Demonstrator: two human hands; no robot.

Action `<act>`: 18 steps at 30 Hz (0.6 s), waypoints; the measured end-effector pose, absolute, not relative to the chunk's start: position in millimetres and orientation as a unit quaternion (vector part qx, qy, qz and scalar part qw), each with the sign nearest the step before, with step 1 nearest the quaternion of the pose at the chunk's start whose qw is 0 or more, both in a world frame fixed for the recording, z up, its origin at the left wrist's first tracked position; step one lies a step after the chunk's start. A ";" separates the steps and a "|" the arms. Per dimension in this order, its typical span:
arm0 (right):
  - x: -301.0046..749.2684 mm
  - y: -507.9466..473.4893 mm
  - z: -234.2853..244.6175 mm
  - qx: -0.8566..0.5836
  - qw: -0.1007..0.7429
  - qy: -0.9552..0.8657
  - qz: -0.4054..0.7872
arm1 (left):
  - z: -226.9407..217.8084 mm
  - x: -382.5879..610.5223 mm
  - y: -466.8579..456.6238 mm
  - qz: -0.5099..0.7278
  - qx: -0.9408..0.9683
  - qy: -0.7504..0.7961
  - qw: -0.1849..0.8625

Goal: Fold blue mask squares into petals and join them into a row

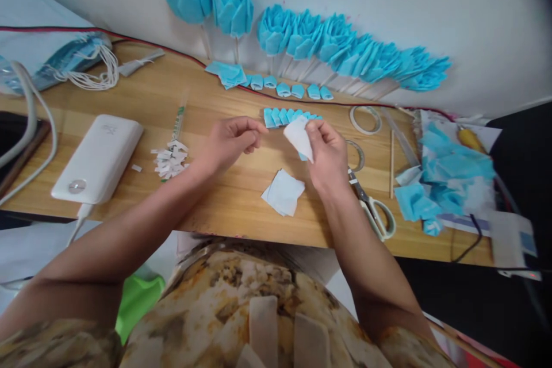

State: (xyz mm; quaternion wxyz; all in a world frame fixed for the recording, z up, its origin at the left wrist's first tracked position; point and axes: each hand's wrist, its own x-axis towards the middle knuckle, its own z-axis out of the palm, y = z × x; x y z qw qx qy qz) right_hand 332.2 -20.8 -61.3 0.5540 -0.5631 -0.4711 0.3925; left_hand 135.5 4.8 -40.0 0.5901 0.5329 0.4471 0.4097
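My right hand (328, 152) pinches a pale, thin piece of soft sheet (299, 137) between thumb and fingers, with a bit of blue showing under its lower edge. My left hand (237, 137) hovers to the left of it, index finger reaching toward the sheet and the other fingers loosely curled; I see nothing in it. Behind the sheet, a row of small folded blue petals (282, 117) overlaps on the wooden table. Nearer to me lies a small stack of pale blue squares (283, 192). Scissors (374, 210) rest beside my right wrist.
Several blue fabric flowers (233, 7) on sticks lean on the wall. Small rolled blue pieces (283, 89) line the table's back. Tape rolls (365, 119) and blue scraps (457, 155) lie right; white paper strips (171, 160) and a power bank (98, 158) lie left.
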 end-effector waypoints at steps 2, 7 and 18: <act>334.5 -17.5 -61.7 -0.555 0.558 -0.448 0.423 | -39.1 135.5 4.1 0.416 0.525 0.443 0.595; 332.1 -16.1 -64.8 -0.540 0.560 -0.418 0.469 | -38.8 144.0 -6.8 0.364 0.558 0.386 0.639; 321.5 -24.4 -65.5 -0.558 0.550 -0.443 0.435 | -42.9 147.1 -10.4 0.364 0.591 0.373 0.616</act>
